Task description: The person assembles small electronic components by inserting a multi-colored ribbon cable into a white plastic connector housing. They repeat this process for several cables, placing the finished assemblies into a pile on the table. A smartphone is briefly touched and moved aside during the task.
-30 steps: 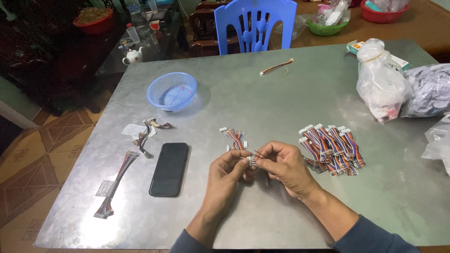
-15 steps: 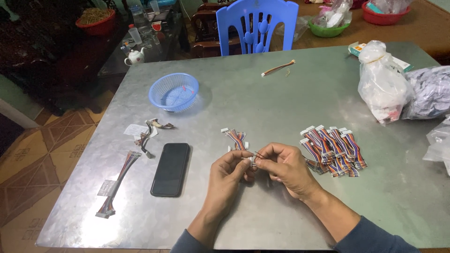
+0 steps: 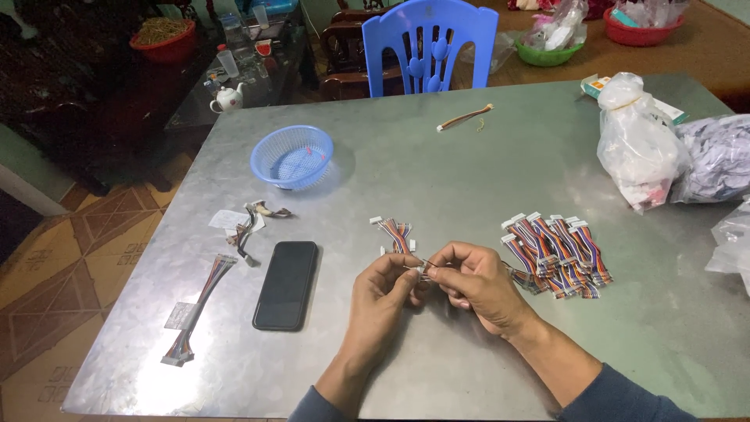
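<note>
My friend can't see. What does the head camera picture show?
Two bare hands, the left hand and right hand, pinch a small white connector above a grey metal table. Bundles of rainbow wires lie to the right, a black phone and a blue basket to the left.

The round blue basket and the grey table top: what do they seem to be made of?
The round blue basket looks like moulded plastic: even colour, fine mesh of holes, a slight gloss. The grey table top looks like sheet metal, perhaps galvanised or stainless steel: a dull mottled sheen and a bright glare patch near the left front corner. Which metal cannot be told.
</note>
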